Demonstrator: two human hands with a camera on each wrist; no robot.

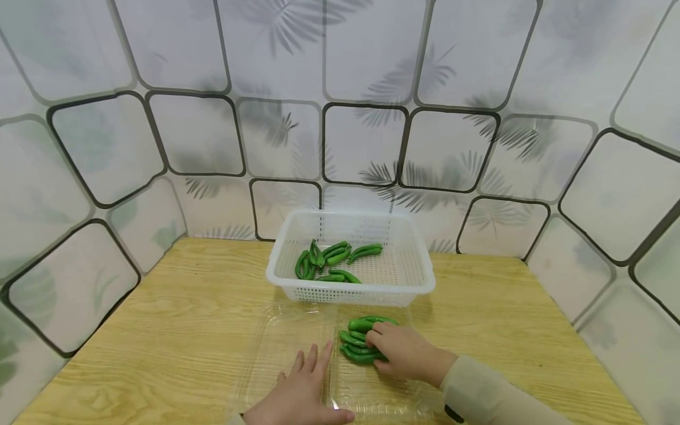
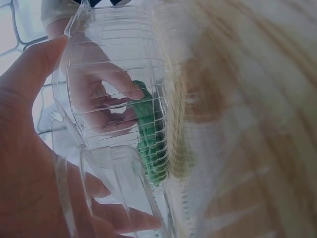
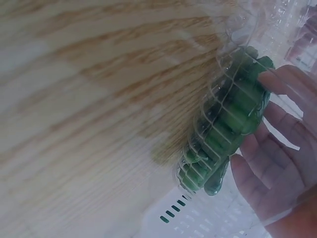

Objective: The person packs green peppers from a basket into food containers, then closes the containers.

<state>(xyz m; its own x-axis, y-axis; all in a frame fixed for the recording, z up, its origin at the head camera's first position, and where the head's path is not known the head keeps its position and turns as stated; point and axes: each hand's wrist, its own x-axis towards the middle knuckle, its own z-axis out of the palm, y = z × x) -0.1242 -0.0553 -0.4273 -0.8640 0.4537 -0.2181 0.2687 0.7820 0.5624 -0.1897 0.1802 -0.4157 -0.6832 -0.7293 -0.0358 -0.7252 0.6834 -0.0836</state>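
A clear plastic clamshell box point(image 1: 287, 354) lies unfolded on the table, its two halves side by side. Several long green peppers point(image 1: 357, 353) lie in a row in its right half. My right hand point(image 1: 406, 354) reaches into that half from the right, thumb and fingers curled about the peppers point(image 3: 233, 119) at their near end. Through the ribbed plastic, the left wrist view shows the right thumb against a pepper point(image 2: 146, 129). With fingers spread and straight, my left hand point(image 1: 303, 392) rests at the box's left half, fingertips by the middle fold.
Just behind the box stands a white perforated plastic basket point(image 1: 350, 293) with several more green peppers point(image 1: 339, 255) inside, mostly on its left side. The wood-grain table point(image 1: 186, 319) extends to both sides, with patterned cloth walls point(image 1: 366, 141) around its back and sides.
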